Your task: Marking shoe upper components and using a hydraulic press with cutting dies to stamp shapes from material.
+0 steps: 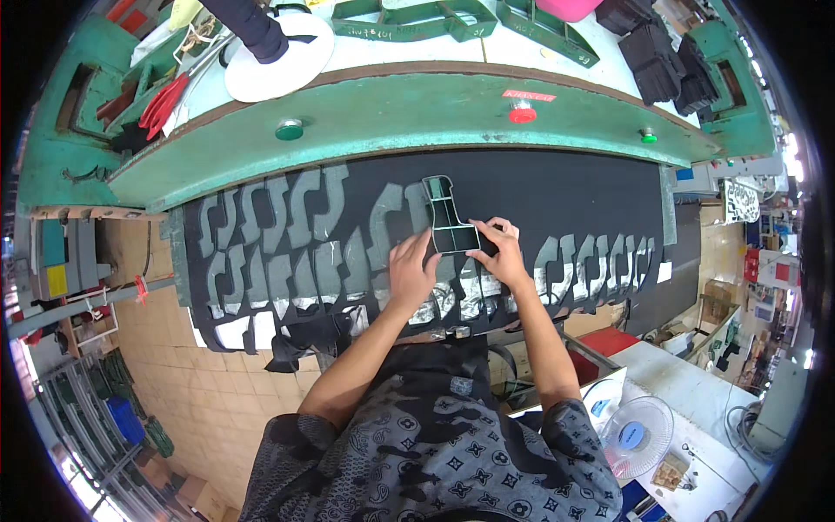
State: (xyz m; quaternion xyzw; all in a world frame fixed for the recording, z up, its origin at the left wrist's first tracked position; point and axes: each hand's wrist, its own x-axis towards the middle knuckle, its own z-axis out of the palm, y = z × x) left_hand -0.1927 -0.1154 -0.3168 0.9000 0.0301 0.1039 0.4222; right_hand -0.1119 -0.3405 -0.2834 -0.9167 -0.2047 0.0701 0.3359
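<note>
We clamp the green frame (449, 227) between fingers of left hand (412, 271) and right hand (502, 250). Its long axis reaches forward beyond them.

Tan floor tiles (183, 383) are covering the ground on the left, and more of the same are showing over on the right. Grey metal racking (74, 422) is filling the lower left, with a blue crate (126, 420) sitting beside it and cardboard boxes (202, 499) resting near the bottom edge. Down on the right, a white table (720, 398) is holding a round, clear-fronted fan (642, 424). Bright white light (91, 502) is glaring past the racking, but honestly can't tell if windows or lamps are making it.
</note>
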